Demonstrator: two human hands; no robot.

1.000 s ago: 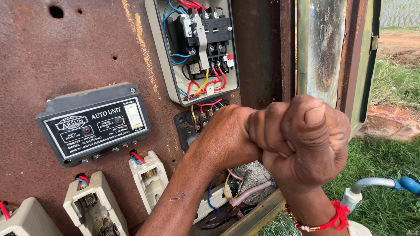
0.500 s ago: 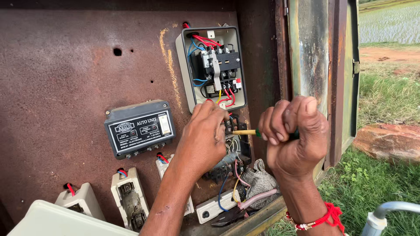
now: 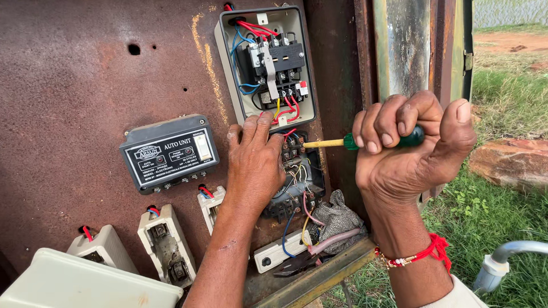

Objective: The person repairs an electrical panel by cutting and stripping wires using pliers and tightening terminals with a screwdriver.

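Observation:
My right hand (image 3: 408, 148) grips a screwdriver (image 3: 337, 142) with a green handle and a yellow shaft, held level and pointing left. Its tip reaches a black terminal block (image 3: 299, 171) with several coloured wires on the rusty metal panel (image 3: 85, 85). My left hand (image 3: 254, 159) lies flat on the left part of that block, fingers up against the lower edge of an open grey starter box (image 3: 268, 63) with red, blue and yellow wires. A red thread band (image 3: 425, 254) circles my right wrist.
A dark grey control unit (image 3: 169, 151) is fixed left of my left hand. Below it sit several white fuse holders (image 3: 164, 245) and a pale cover (image 3: 80, 282). Pliers (image 3: 299, 263) and a grey cloth (image 3: 337, 219) lie on the bottom ledge. Grass and a white pipe (image 3: 508, 256) are at right.
The view has pulled back and shifted. My two hands, close together before, have parted; the right hand now holds the screwdriver level at the terminal block while the left hand rests flat on it.

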